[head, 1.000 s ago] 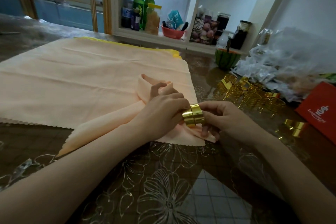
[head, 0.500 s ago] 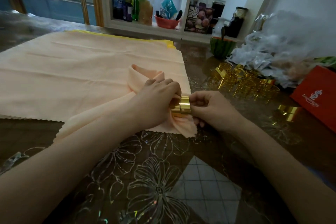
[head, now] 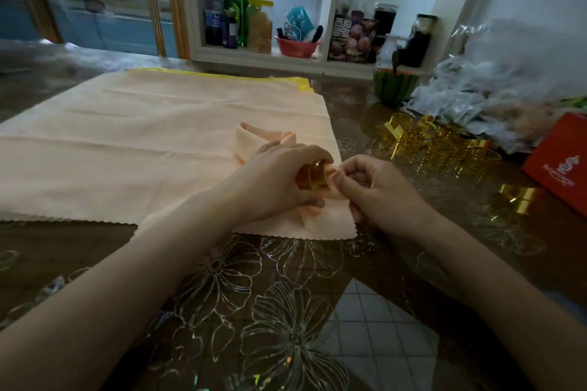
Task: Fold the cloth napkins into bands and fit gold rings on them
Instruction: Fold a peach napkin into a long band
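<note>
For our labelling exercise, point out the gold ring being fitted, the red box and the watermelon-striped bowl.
gold ring point(head: 314, 179), head view, outer band.
red box point(head: 560, 162), head view, printed top face.
watermelon-striped bowl point(head: 394, 89), head view, striped outer wall.

Left grip point(head: 279, 178) curled round gold ring point(head: 313, 176) on folded peach napkin point(head: 260, 138); right grip point(head: 378, 190) pinches napkin just beside ring.

Dim feed; I read it as underexposed, with a brownish cast. Light enters from the blue-tinted gold-framed window point(head: 95, 19) far left. Specular glints on the clear flower-embossed plastic desk cover point(head: 286, 327) and the loose gold metal rings point(head: 444, 152). Fisheye bending at edges; lower corners soft.
</note>
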Motion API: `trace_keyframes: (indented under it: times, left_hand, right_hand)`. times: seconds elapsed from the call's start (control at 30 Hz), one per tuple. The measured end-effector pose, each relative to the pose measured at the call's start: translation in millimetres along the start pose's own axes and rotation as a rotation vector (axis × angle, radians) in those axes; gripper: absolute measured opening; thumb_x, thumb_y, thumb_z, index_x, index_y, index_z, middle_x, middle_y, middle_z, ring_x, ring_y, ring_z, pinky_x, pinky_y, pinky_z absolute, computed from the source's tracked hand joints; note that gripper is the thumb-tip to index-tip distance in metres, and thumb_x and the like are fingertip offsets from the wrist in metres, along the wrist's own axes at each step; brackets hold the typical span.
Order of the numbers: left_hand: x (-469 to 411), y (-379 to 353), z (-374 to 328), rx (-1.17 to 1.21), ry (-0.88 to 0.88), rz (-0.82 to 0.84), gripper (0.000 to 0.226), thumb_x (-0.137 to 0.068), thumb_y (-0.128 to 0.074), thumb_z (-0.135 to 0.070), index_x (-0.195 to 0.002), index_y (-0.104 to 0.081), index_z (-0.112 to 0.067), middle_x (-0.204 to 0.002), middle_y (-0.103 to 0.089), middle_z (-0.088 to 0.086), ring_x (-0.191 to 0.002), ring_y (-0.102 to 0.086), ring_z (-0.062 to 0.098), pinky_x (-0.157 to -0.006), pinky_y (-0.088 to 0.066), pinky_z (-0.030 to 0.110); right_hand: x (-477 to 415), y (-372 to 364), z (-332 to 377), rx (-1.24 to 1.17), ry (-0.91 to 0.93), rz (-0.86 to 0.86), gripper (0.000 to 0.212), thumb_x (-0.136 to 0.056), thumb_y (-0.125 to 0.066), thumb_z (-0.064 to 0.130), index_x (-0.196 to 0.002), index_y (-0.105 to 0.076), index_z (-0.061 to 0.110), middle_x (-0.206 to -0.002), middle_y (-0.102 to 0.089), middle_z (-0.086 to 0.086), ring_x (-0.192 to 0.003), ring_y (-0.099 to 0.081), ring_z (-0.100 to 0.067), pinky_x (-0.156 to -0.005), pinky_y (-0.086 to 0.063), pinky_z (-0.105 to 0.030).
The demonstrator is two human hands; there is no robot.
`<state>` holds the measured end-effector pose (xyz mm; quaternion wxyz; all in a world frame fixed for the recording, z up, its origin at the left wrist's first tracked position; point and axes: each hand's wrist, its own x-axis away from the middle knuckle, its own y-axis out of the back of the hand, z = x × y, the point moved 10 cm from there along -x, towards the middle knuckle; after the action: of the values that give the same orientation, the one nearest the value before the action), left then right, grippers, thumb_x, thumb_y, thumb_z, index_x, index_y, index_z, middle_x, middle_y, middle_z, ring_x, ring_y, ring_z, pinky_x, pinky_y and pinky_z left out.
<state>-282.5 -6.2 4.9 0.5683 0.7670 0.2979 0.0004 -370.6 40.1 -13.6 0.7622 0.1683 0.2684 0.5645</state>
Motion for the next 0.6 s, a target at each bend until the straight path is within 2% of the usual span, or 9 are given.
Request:
trace_keyframes:
  times: [0.1,0.23,0.33,0.4,0.47,0.53,0.6]
  left_hand:
    - [-0.1,3.1,1.5,-0.026,0.006,0.011,0.053,-0.081,-0.068,-0.033,-0.129,-0.048,-0.033,-0.122,-0.054,-0.007,-0.115,-0.045,0.012,-0.104,-0.031,0.032]
    - [-0.5,6.6,4.9,-0.035,0.014,0.017,0.052,-0.081,-0.068,-0.027,-0.129,-0.049,-0.031,-0.123,-0.054,-0.006,-0.117,-0.046,0.013,-0.107,-0.031,0.037]
    - [-0.2,6.7,13.6,-0.123,0.031,0.014,0.046,-0.085,-0.064,-0.020,-0.128,-0.050,-0.028,-0.124,-0.056,-0.002,-0.119,-0.047,0.018,-0.107,-0.030,0.036]
    - [1.6,8.3,18.1,-0.111,0.050,-0.009,0.046,-0.087,-0.061,-0.018,-0.130,-0.049,-0.027,-0.126,-0.056,0.000,-0.119,-0.047,0.019,-0.106,-0.029,0.034]
    - [3.0,10.6,19.1,-0.096,0.051,-0.041,0.047,-0.088,-0.060,-0.021,-0.133,-0.047,-0.026,-0.132,-0.053,0.001,-0.125,-0.043,0.019,-0.108,-0.026,0.033]
    - [3.7,13.1,21.7,-0.088,0.055,-0.073,0.049,-0.089,-0.060,-0.022,-0.136,-0.045,-0.025,-0.139,-0.048,0.001,-0.132,-0.038,0.020,-0.112,-0.022,0.036]
    - [4.0,16.0,24.9,-0.074,0.061,-0.108,0.051,-0.089,-0.060,-0.022,-0.137,-0.044,-0.025,-0.140,-0.048,0.001,-0.132,-0.040,0.020,-0.114,-0.024,0.038]
  right_hand:
    - [-1.2,5.5,-2.8,-0.003,0.016,-0.076,0.008,-0.094,-0.052,0.023,-0.091,-0.055,0.017,-0.074,-0.058,-0.002,-0.056,-0.051,-0.008,-0.049,-0.041,-0.018]
    - [1.3,8.9,4.5,0.037,0.046,-0.167,0.005,-0.096,-0.047,0.021,-0.094,-0.052,0.020,-0.084,-0.056,0.004,-0.072,-0.053,-0.003,-0.059,-0.045,-0.010]
    - [3.4,18.2,-9.4,-0.215,-0.076,-0.281,0.010,-0.097,-0.046,0.019,-0.092,-0.054,0.022,-0.093,-0.060,0.003,-0.087,-0.059,-0.010,-0.075,-0.052,-0.023]
    - [5.3,25.2,-15.7,-0.258,-0.128,-0.354,0.012,-0.097,-0.047,0.019,-0.090,-0.056,0.024,-0.095,-0.061,0.001,-0.090,-0.060,-0.015,-0.078,-0.052,-0.030]
    - [4.7,24.8,-16.5,-0.277,-0.160,-0.308,0.011,-0.096,-0.048,0.017,-0.090,-0.056,0.023,-0.092,-0.062,0.001,-0.083,-0.061,-0.014,-0.073,-0.052,-0.030]
    - [4.3,14.4,-13.9,-0.270,-0.194,-0.125,0.012,-0.095,-0.048,0.016,-0.093,-0.056,0.024,-0.087,-0.064,-0.001,-0.069,-0.062,-0.009,-0.062,-0.052,-0.026]
    - [6.0,8.6,-8.8,-0.102,-0.167,0.059,0.015,-0.095,-0.047,0.016,-0.096,-0.056,0.028,-0.083,-0.064,-0.001,-0.061,-0.061,-0.003,-0.055,-0.050,-0.018]
